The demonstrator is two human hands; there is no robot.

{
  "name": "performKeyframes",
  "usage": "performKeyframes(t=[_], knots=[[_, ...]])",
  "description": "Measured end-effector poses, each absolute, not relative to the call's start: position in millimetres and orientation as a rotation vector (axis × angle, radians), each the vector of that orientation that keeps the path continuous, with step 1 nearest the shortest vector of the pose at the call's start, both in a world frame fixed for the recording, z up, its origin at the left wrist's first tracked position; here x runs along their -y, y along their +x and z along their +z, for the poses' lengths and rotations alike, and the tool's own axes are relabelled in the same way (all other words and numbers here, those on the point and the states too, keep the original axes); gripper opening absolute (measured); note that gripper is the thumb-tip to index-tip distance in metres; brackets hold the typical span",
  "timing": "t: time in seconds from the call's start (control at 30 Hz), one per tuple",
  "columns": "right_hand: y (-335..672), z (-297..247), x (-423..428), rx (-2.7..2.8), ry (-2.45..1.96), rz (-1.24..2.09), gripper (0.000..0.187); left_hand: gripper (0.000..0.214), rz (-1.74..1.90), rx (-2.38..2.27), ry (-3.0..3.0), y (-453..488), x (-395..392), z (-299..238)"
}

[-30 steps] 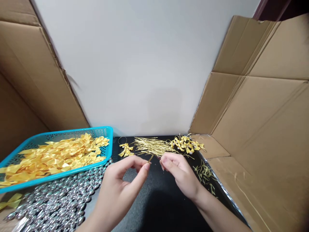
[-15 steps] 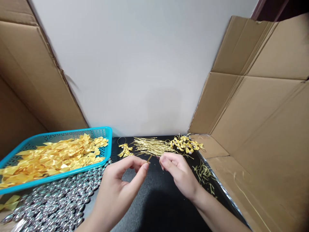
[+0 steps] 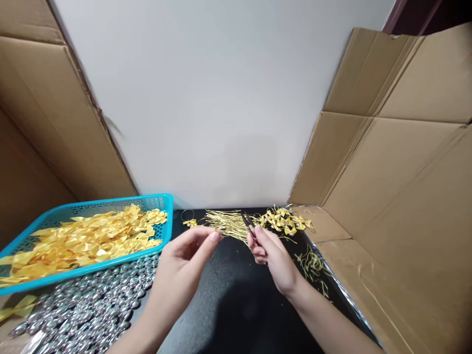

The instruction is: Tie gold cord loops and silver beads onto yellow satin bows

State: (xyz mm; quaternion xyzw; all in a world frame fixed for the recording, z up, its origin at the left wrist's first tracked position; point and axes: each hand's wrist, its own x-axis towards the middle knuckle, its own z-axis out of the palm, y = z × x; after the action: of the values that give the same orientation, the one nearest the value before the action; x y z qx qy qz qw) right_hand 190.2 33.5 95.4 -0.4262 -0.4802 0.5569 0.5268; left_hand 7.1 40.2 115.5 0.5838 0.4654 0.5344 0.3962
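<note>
My left hand point(image 3: 184, 265) is raised over the black mat point(image 3: 236, 305) with thumb and forefinger pinched together; what they hold is too small to make out. My right hand point(image 3: 275, 258) is closed around a small pair of dark scissors point(image 3: 246, 222), whose blades point up and away over a loose pile of thin gold wires point(image 3: 226, 221). The two hands are a short gap apart. A small gold bow point(image 3: 190, 223) lies just beyond my left fingertips.
A blue perforated tray point(image 3: 164, 204) of yellow ribbon bows sits at the left, with a heap of silver beads point(image 3: 84, 309) in front of it. Finished gold bows point(image 3: 285, 219) and wire scraps point(image 3: 313, 265) lie at the right. Cardboard flaps point(image 3: 398, 196) close in both sides.
My right hand has turned and the scissors' blades now stick up from it. My left hand has moved slightly left and up. The short gold wire seen between the hands no longer shows.
</note>
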Motion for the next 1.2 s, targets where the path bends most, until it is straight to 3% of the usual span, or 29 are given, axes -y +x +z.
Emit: performKeyframes(t=[0.23, 0.43, 0.57, 0.83, 1.0, 1.2], knots=[[164, 84, -23, 0.902, -0.914, 1.591, 0.055, 0.033, 1.467, -0.873, 0.839, 9, -53, 107], [153, 87, -19, 0.646, -0.771, 1.499, 0.057, 0.014, 1.334, -0.647, 1.528, 12, -40, 91], [160, 91, -24, 0.597, -0.750, 1.380, 0.059, 0.014, 1.217, -0.526, 1.862, 17, -35, 88], [165, 90, -26, 0.802, -0.803, 1.110, 0.047, 0.014, 1.081, -0.566, 2.043, 16, -33, 83], [164, 88, -23, 0.937, -0.825, 1.072, 0.044, 0.013, 1.434, -0.882, 1.792, 11, -38, 84], [153, 82, -16, 1.107, -0.859, 1.116, 0.046, 0.008, 1.343, -1.041, 1.639, 14, -39, 93]])
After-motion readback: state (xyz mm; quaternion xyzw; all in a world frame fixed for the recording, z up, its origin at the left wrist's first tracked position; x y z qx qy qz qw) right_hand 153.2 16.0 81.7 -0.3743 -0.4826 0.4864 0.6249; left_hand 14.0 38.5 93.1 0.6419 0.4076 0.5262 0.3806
